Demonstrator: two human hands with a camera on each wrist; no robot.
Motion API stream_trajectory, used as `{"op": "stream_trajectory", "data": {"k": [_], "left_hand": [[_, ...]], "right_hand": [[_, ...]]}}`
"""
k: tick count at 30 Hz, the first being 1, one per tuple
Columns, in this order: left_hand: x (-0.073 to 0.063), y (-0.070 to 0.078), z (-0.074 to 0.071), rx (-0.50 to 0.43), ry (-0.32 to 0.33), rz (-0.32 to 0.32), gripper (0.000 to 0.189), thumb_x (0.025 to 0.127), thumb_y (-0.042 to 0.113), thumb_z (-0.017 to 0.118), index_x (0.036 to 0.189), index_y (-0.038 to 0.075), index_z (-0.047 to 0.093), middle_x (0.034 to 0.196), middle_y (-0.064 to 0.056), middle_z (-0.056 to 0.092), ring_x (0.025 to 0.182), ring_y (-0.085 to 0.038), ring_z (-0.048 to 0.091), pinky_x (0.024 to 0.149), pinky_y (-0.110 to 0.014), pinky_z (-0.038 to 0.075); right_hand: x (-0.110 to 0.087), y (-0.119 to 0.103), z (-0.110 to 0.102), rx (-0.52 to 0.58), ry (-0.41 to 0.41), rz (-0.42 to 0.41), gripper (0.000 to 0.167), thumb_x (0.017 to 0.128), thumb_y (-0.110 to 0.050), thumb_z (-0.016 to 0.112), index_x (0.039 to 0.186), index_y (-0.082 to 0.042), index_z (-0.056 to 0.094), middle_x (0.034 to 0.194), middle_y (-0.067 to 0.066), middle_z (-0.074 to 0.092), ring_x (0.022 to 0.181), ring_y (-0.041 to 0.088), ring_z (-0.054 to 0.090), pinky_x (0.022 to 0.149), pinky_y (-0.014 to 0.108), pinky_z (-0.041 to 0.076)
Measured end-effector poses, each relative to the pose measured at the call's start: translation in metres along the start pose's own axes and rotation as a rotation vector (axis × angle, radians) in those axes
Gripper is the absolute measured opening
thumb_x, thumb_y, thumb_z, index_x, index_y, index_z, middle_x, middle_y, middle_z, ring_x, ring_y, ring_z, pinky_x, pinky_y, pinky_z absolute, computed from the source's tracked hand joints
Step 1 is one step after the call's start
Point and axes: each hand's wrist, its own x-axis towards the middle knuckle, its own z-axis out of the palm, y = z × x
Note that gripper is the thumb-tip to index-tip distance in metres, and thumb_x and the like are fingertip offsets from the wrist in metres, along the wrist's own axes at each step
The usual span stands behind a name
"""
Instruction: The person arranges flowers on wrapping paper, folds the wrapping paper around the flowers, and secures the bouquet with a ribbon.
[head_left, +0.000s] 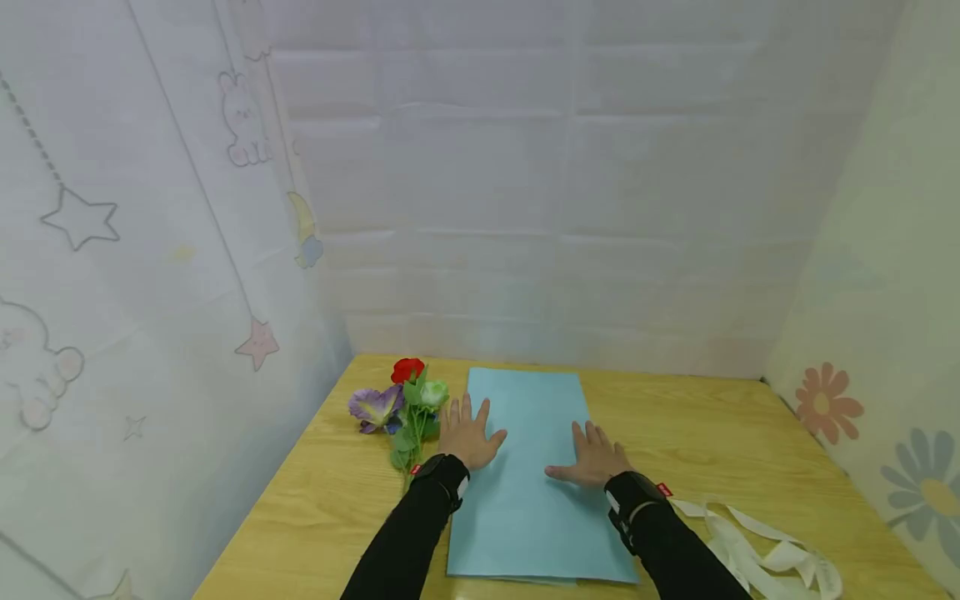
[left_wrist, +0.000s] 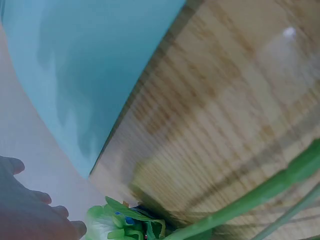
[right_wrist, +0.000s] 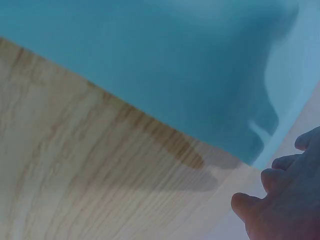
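A light blue sheet of paper [head_left: 525, 500] lies lengthwise on the wooden table, with another layer peeking out at its near edge. Over its left edge my left hand [head_left: 467, 437] spreads its fingers, palm down, beside the flower stems. My right hand [head_left: 596, 458] hovers at the sheet's right edge, fingers splayed and thumb pointing inward. Both wrist views show hand shadows on the blue paper [left_wrist: 100, 65]. Neither hand grips anything. Left of the paper lies a bunch of flowers [head_left: 408, 417] with a red, a purple and a pale green bloom.
A loosely coiled white ribbon [head_left: 780, 554] lies on the table [head_left: 690, 425] at the near right. Printed cloth walls [head_left: 480, 208] stand behind the table and along both sides. Green stems [left_wrist: 260, 205] run close below the left wrist.
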Motion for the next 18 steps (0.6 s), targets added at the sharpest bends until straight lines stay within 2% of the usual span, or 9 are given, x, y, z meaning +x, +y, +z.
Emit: {"op": "stream_trajectory", "data": {"k": [3, 12, 18], "left_hand": [[-0.004, 0.0, -0.001, 0.006, -0.014, -0.011, 0.069, 0.105, 0.055, 0.047, 0.161, 0.019, 0.032, 0.166, -0.023, 0.018, 0.152, -0.046, 0.013, 0.122, -0.058, 0.005], [-0.01, 0.002, -0.003, -0.056, -0.068, -0.029, 0.067, 0.105, 0.052, 0.048, 0.161, 0.017, 0.032, 0.166, -0.024, 0.016, 0.153, -0.047, 0.011, 0.122, -0.059, 0.003], [-0.009, -0.002, 0.0, -0.057, -0.071, -0.026, 0.069, 0.105, 0.053, 0.048, 0.161, 0.017, 0.032, 0.166, -0.024, 0.016, 0.152, -0.047, 0.012, 0.122, -0.058, 0.005]], "right_hand": [[0.0, 0.002, 0.008, 0.001, -0.004, -0.012, 0.12, 0.079, -0.074, 0.069, 0.155, 0.009, 0.027, 0.157, 0.039, 0.023, 0.146, 0.055, 0.019, 0.111, 0.075, 0.014], [0.002, 0.014, 0.027, -0.066, -0.049, 0.006, 0.121, 0.076, -0.081, 0.064, 0.154, 0.007, 0.034, 0.158, 0.036, 0.025, 0.147, 0.052, 0.022, 0.113, 0.073, 0.014], [-0.001, 0.004, 0.02, -0.062, -0.058, 0.015, 0.114, 0.079, -0.073, 0.07, 0.152, 0.008, 0.037, 0.157, 0.037, 0.027, 0.146, 0.052, 0.024, 0.112, 0.073, 0.016]]}}
